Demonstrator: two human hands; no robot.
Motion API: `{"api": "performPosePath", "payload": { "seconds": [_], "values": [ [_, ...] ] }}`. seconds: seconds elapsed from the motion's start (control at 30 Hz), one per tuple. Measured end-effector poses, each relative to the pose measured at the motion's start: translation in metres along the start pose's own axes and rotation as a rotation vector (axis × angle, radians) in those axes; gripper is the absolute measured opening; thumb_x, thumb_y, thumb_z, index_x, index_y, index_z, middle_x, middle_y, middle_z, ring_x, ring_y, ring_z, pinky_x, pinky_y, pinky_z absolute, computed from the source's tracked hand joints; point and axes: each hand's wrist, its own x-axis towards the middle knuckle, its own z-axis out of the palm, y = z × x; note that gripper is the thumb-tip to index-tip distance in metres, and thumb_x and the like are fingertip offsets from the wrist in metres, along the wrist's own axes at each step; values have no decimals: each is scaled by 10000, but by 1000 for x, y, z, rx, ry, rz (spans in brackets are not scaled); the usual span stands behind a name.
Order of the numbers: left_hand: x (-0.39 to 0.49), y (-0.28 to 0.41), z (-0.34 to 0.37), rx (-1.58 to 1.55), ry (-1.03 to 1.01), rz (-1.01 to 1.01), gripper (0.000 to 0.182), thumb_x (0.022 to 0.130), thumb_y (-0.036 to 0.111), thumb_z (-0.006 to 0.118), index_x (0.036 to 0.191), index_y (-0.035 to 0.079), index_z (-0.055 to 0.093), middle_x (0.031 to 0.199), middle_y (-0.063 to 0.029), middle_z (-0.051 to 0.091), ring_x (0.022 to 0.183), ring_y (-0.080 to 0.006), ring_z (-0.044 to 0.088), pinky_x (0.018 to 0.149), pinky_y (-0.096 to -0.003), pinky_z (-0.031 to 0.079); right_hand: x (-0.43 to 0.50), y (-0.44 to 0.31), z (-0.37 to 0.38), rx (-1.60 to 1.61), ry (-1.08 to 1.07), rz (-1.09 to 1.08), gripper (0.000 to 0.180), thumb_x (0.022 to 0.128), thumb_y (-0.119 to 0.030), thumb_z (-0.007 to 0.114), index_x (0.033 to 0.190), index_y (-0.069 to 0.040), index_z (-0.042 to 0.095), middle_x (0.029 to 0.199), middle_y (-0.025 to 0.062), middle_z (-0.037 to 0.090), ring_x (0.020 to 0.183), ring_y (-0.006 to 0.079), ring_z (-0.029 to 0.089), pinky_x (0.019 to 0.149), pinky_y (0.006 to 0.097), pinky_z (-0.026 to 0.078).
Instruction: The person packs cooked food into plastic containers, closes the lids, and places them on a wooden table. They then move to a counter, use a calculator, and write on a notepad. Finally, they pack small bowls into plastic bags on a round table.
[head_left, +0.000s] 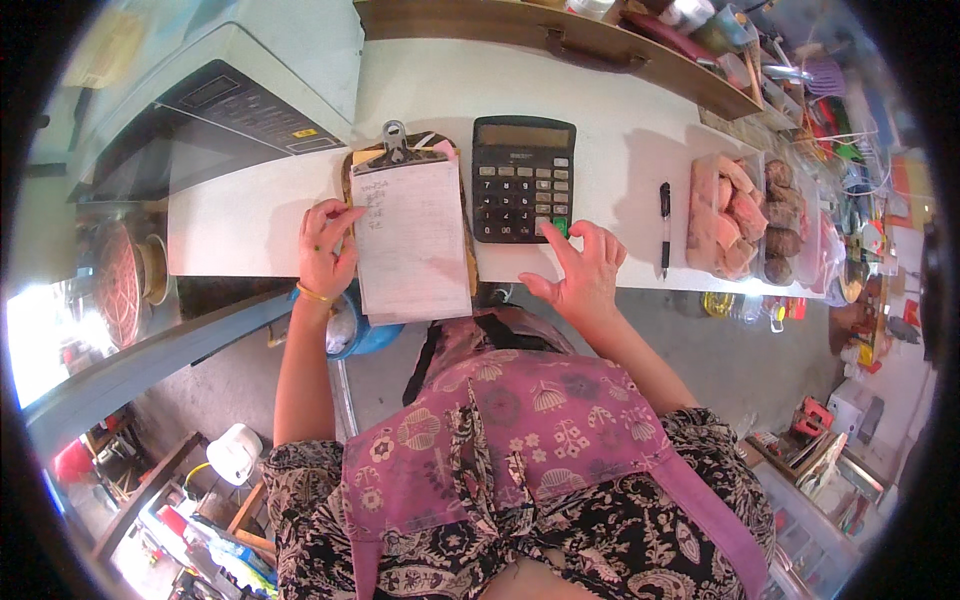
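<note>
A clipboard (472, 262) with a metal clip lies before me on the white tabletop, its lower end reaching past the front edge. It bears lined paper sheets (412, 262) with handwriting at the upper left. My left hand (328, 251) is at the clipboard's left side, with the index fingertip on the paper beside the writing and the thumb apart from it. To the right of the clipboard lies a black desk calculator (517, 157). My right hand (581, 266) holds nothing; its index finger reaches the calculator's lower right keys, with thumb and fingers spread.
A microwave oven (247, 120) stands at the back left. On the right are a black pen (665, 225), a plastic container of pinkish chunks (731, 217) and another of brown round items (781, 225). A brown drawer front with a handle (592, 56) runs along the back.
</note>
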Motion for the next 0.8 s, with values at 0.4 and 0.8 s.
{"api": "performPosePath", "payload": {
  "seconds": [0.4, 0.8],
  "values": [
    [-1, -3, 2, -4, 4, 14, 371, 677, -11, 508, 1019, 32, 645, 1045, -133, 537, 988, -297, 499, 867, -355, 412, -6, 2, 5, -54, -51, -9, 638, 713, -579, 629, 1157, -122, 598, 1051, 97, 460, 965, 275, 440, 799, 419, 320],
    [1, -2, 6, 10, 72, 37, 365, 654, -9, 532, 983, 79, 664, 1006, -104, 550, 915, -280, 524, 816, -375, 433, -13, 15, 3, 43, 71, 15, 613, 750, -522, 639, 1187, -100, 555, 1072, 109, 460, 990, 293, 431, 870, 433, 312]
  ]
}}
